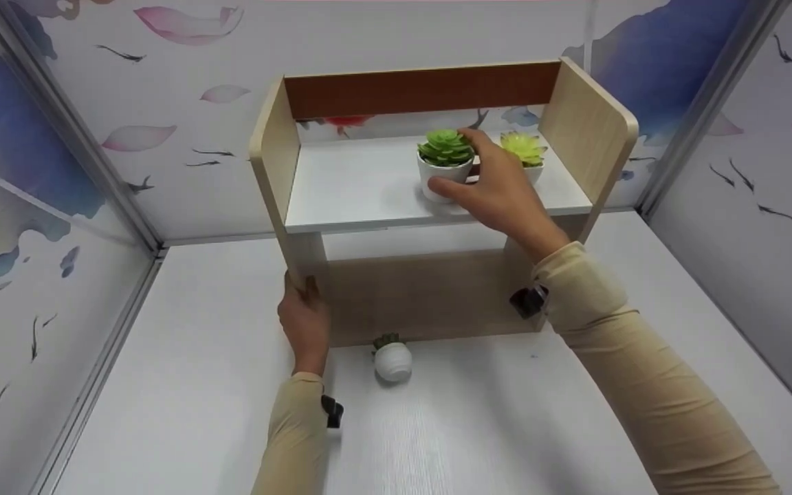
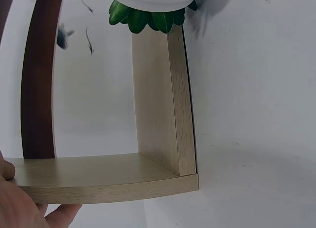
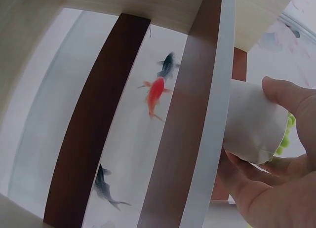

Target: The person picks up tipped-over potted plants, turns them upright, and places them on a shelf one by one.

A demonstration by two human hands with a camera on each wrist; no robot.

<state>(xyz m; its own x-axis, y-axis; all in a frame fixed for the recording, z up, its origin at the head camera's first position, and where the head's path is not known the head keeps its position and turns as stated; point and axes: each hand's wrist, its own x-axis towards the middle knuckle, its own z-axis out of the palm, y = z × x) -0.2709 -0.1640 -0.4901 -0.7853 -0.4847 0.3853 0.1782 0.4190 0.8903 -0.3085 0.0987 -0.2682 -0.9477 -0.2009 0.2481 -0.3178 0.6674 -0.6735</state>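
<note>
Succulent (image 1: 445, 148), green, is at the shelf's (image 1: 597, 130) top board (image 1: 351, 182); your right hand (image 1: 502, 191) pinches its pot (image 1: 441, 172), fingers spread to its width, while your left hand (image 1: 305, 322) grips the shelf's left side (image 1: 276, 141). Sweeping rightward could topple the yellow plant (image 1: 522, 148).

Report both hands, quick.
Left hand: closed, gripping the shelf's left side panel.
Right hand: closed, holding the potted green succulent.

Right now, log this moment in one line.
left hand: grips left side panel; right hand: holds green plant at upper shelf; yellow plant: same shelf; third plant: lying on table
</note>
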